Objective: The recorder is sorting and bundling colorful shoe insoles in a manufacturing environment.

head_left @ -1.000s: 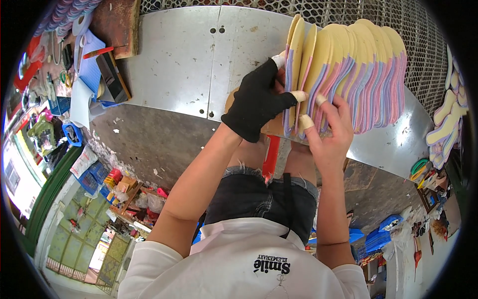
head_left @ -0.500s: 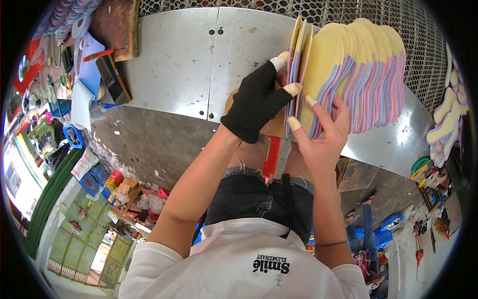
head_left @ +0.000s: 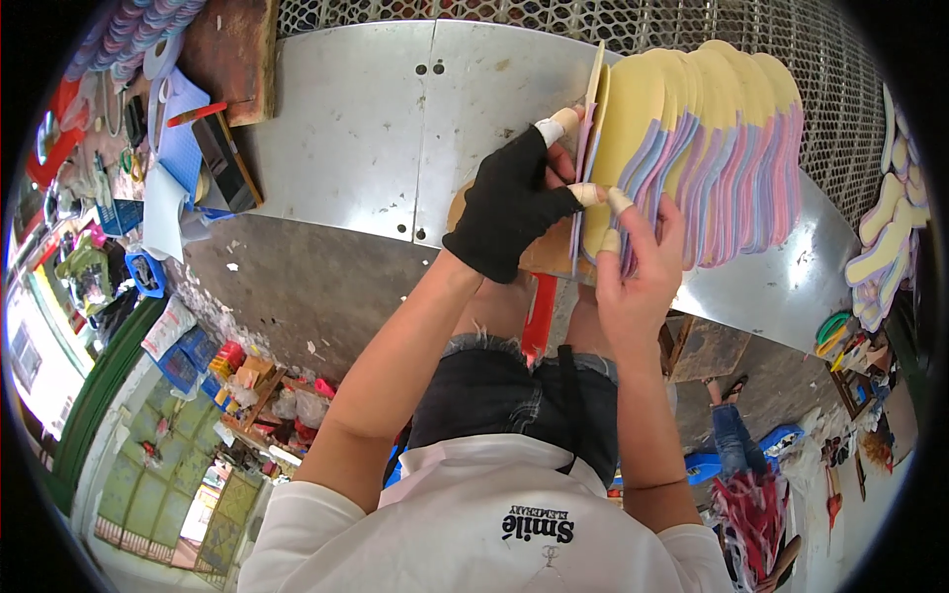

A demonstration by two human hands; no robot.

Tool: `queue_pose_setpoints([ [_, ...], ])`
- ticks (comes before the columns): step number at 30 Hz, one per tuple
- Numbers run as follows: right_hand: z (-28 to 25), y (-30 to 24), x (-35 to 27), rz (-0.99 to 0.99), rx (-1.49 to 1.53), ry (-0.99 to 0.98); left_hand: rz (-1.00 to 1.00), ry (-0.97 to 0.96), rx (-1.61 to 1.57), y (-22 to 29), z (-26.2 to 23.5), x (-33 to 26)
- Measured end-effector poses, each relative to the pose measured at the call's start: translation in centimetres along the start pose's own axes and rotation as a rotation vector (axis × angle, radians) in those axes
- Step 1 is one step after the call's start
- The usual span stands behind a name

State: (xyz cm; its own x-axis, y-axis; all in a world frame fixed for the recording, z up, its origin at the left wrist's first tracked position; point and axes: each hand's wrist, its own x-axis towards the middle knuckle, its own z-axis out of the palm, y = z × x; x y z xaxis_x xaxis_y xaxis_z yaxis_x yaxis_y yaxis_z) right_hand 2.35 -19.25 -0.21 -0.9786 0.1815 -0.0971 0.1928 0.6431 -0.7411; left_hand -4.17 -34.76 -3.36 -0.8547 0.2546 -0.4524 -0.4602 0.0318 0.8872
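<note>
A long row of shoe insoles [head_left: 633, 109], yellow-faced with pink, purple and blue layered edges, leans on the metal table [head_left: 336, 128]. My left hand [head_left: 514, 203], in a black fingerless glove with tape on its fingertips, is closed around the row's left end. It holds upright insoles [head_left: 590, 128] there, seen nearly edge-on. My right hand [head_left: 643, 252] has pale covers on its thumb and forefinger. These two fingers are bent against the lower part of the front yellow insole, close to my left thumb. Its other fingers reach along the colored edges.
Metal mesh [head_left: 474, 12] runs behind the table. More insoles [head_left: 885, 242] lie at the far right. A dark flat device [head_left: 225, 158] and blue sheets are on the left. A person in jeans [head_left: 736, 440] is at the lower right, beyond my arm.
Fewer insoles stand apart at my left hand, and the gap to the row has narrowed. My right hand has shifted slightly, its thumb moving right. The person in the background has moved.
</note>
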Motion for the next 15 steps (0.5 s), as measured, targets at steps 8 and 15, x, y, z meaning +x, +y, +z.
queue_pose_setpoints([
  [8, 0.5, -1.0, 0.2, -0.047, -0.025, 0.039, -0.014, 0.009, 0.020, 0.5, 0.3, 0.1],
  [15, 0.9, -0.6, -0.2, -0.046, -0.102, 0.081, 0.033, -0.006, -0.030, 0.5, 0.6, -0.1],
])
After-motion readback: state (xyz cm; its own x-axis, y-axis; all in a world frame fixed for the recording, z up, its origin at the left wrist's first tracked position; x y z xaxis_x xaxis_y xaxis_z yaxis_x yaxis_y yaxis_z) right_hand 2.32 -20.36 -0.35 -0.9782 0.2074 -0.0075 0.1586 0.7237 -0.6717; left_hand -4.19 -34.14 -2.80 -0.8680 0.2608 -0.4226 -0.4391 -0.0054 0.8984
